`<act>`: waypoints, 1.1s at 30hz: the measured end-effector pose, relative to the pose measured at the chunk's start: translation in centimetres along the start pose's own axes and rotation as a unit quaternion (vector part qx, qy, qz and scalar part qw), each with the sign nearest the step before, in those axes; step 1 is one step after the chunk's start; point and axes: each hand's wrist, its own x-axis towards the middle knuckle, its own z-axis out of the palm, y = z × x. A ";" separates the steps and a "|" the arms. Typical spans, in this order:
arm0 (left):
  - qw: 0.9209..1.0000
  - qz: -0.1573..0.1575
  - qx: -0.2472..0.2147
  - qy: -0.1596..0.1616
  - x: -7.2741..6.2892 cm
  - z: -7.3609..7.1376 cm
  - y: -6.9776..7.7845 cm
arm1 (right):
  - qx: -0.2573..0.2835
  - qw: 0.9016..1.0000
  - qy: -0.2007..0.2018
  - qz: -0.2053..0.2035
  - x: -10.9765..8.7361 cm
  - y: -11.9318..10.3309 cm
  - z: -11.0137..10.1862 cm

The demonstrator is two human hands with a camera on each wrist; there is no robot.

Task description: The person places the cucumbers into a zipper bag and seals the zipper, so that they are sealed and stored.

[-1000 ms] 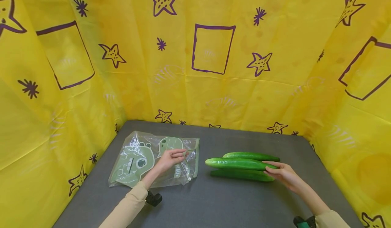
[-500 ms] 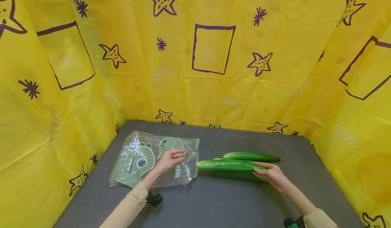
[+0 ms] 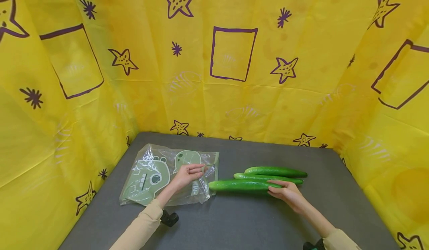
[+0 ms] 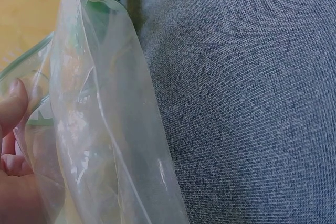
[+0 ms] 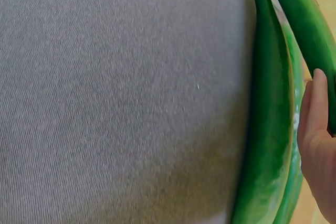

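Observation:
My left hand (image 3: 186,176) pinches the mouth edge of a clear zip bag (image 3: 152,190) with green cartoon prints, which lies flat on the left of the table. In the left wrist view the bag's film (image 4: 110,129) stands up beside my thumb. My right hand (image 3: 289,196) grips one end of a long green cucumber (image 3: 239,185). Its far tip is at the bag's mouth; whether it is inside, I cannot tell. Behind it lie two more cucumbers, a middle one (image 3: 268,177) and a back one (image 3: 278,171). The right wrist view shows a cucumber (image 5: 265,124) on the table below the held one.
A dark grey cloth-covered table (image 3: 234,224) fills the lower part of the head view. Yellow curtain walls (image 3: 234,104) with purple star drawings stand around its back and sides.
My right hand has moved left with the cucumber, bringing its tip to the bag's mouth and uncovering the middle cucumber. My left hand and the bag stay in place.

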 end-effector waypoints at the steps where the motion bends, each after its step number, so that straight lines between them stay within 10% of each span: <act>1: 1.000 0.001 0.001 -0.001 0.0 0.0 0.0 | -0.001 1.000 -0.002 -0.001 0.0 0.0 0.2; 33: 1.000 -0.002 0.002 -0.010 0.2 0.7 0.0 | -0.072 0.996 -0.032 -0.038 1.8 1.6 7.0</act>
